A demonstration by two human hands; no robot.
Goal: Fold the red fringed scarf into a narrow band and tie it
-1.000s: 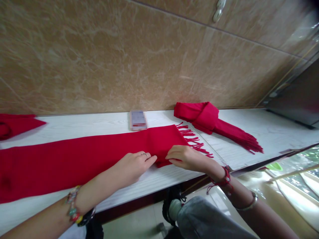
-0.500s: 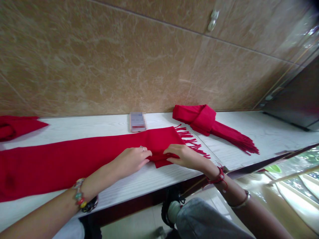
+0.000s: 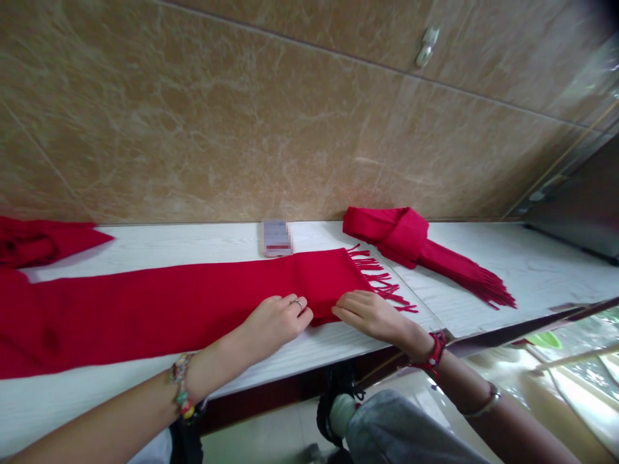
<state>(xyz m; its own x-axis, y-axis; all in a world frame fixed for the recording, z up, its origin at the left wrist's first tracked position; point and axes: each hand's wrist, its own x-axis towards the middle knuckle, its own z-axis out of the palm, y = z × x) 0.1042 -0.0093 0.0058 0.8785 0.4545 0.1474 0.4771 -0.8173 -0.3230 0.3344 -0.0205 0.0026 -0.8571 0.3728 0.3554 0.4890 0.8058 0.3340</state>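
Note:
A long red scarf [image 3: 169, 303] lies flat along the white table [image 3: 522, 270], its fringed end at the middle. My left hand [image 3: 275, 320] has curled fingers pinching the scarf's near edge close to that end. My right hand [image 3: 370, 314] grips the same near edge just beside it, next to the fringe [image 3: 382, 280]. Both wrists wear bracelets.
A knotted red scarf [image 3: 411, 238] lies at the back right of the table, and another red cloth [image 3: 39, 238] at the far left. A small blurred card [image 3: 276, 237] leans by the brown tiled wall [image 3: 242, 116]. My grey-trousered knee [image 3: 387, 425] shows below the table edge.
Both hands have stayed at the scarf's near edge by the fringe, drawing slightly together and back apart. The view has shifted a little to the left.

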